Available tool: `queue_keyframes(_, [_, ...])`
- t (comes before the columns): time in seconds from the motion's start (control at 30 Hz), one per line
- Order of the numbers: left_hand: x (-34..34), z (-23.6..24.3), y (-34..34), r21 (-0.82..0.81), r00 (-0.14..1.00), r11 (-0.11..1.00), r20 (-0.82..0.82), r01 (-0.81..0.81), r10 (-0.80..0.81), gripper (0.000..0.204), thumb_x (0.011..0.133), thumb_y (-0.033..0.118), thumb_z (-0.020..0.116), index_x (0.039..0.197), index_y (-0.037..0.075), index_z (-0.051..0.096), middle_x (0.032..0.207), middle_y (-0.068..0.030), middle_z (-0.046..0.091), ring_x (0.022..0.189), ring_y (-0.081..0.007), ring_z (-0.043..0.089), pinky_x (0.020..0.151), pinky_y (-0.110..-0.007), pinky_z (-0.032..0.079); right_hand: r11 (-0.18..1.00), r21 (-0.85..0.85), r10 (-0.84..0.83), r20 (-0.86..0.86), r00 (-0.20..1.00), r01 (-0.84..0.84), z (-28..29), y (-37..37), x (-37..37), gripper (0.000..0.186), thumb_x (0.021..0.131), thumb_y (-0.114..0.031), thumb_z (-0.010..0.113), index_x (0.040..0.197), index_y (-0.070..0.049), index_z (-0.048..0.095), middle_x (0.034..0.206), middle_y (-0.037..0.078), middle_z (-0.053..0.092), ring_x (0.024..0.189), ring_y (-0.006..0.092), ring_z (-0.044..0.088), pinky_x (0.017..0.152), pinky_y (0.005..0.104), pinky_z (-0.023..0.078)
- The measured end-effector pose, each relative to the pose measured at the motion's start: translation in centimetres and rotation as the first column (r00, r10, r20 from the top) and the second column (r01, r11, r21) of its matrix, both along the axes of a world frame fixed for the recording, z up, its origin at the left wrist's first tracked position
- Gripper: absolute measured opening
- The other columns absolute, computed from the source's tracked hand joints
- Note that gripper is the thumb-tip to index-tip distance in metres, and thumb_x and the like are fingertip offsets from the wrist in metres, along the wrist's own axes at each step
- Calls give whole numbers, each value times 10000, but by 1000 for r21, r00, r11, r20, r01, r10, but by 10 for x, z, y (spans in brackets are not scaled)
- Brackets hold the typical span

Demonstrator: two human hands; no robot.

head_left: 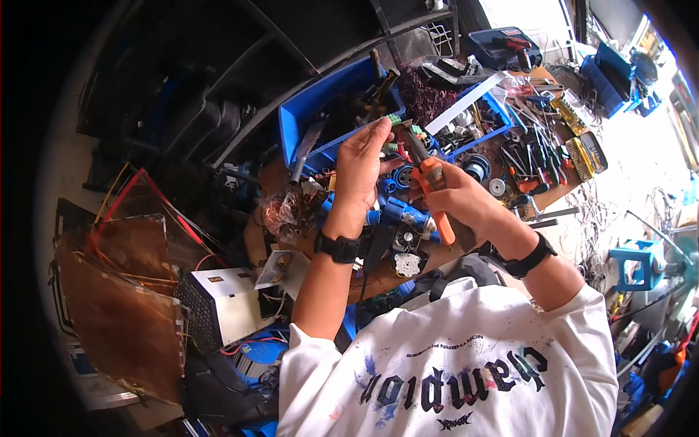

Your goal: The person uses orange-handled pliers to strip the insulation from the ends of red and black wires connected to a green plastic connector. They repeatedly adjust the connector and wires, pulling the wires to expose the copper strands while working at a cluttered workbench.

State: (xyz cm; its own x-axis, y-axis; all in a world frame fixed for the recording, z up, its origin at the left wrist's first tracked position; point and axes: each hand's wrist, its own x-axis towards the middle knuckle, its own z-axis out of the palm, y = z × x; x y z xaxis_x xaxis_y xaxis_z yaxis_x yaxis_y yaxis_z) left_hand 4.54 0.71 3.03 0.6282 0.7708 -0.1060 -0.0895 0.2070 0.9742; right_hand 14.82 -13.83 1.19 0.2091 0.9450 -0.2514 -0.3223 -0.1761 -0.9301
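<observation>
The left hand (362,166) pinches a small green part (394,119) while the right hand (470,198) grips orange-handled pliers (424,176) beside it.

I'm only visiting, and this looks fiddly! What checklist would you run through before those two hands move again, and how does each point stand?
1. Left hand grips the small green component: ok, pinched at the fingertips.
2. Right hand holds the metal pliers with orange handles: ok, fingers wrapped around them.
3. Pliers' tip touching the component: cannot tell; it is close, but too small to judge.
4. Gloves worn: not ok, both hands are bare.
5. Black band on the left wrist away from the pliers: ok, well apart.
6. Surroundings tidy: not ok; loose hand tools with coloured handles lie crowded to the right.
</observation>
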Motion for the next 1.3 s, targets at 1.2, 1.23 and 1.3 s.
queue_keyframes(1.2, [-3,9,1,5,1000,1000,27,14,-14,288,903,273,622,1035,17,641,1004,-83,647,915,-171,640,681,-340,602,991,-60,-81,420,904,117,11,6,-13,261,843,-165,675,1029,-26,556,686,16,566,578,92,528,539,270,431])
queue_keyframes(1.23, [-2,9,1,4,1000,1000,26,7,-7,287,904,271,622,1035,17,642,1002,-84,650,904,-168,644,677,-335,601,992,-47,-86,411,908,115,8,7,-13,260,843,-162,673,1030,-25,556,696,20,571,581,92,528,540,271,431])
queue_keyframes(1.3, [-1,8,2,2,1000,1000,24,7,-7,283,904,269,623,1032,18,644,995,-84,657,884,-161,650,668,-325,599,994,-20,-95,393,915,111,1,8,-12,259,843,-156,669,1033,-22,555,716,28,581,587,91,527,542,272,432])
